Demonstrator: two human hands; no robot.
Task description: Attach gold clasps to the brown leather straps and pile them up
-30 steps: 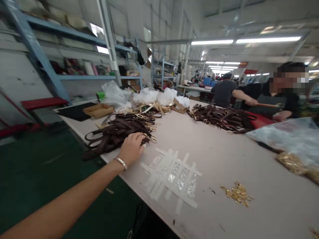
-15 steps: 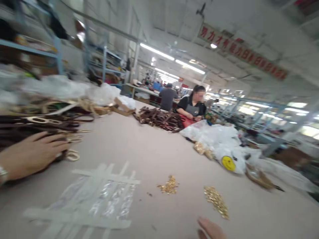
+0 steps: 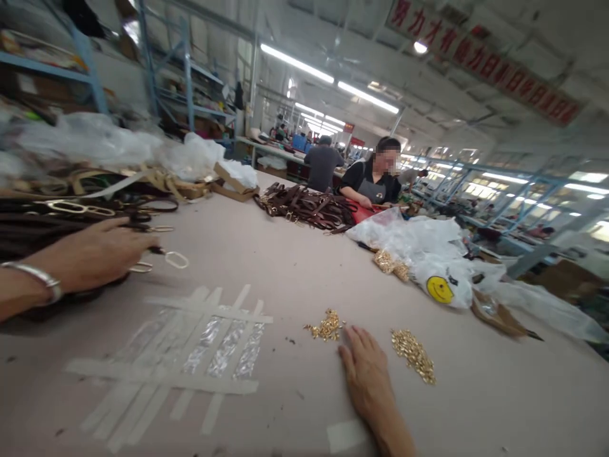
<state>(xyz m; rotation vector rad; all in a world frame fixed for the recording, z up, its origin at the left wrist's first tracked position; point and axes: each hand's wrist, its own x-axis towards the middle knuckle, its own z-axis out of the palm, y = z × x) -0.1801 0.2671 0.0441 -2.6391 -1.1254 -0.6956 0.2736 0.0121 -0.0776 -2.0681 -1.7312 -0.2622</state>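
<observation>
At the left, my left hand (image 3: 102, 254) reaches over a stack of dark brown straps (image 3: 28, 235). Its fingers are closed on one strap's end, from which an oval gold-coloured ring (image 3: 177, 259) sticks out. My right hand (image 3: 367, 371) is low over the table with its fingers stretched forward, and no object shows in it. Its fingertips are just right of a small heap of gold metal pieces (image 3: 328, 325). A second heap of gold pieces (image 3: 413, 355) lies to the right of this hand. Clear strips held by pale tape (image 3: 162, 374) are stuck to the table between the hands.
Across the table (image 3: 266, 266) lies a pile of brown straps (image 3: 309, 206), with a co-worker (image 3: 373, 174) behind it. White plastic bags (image 3: 423, 254) and a cardboard piece (image 3: 499, 317) line the right side. More plastic bags (image 3: 95, 143) are heaped at the back left.
My left hand has moved right and now has a strap end with its ring at the fingertips. My right hand has come further into view, up beside the left gold heap.
</observation>
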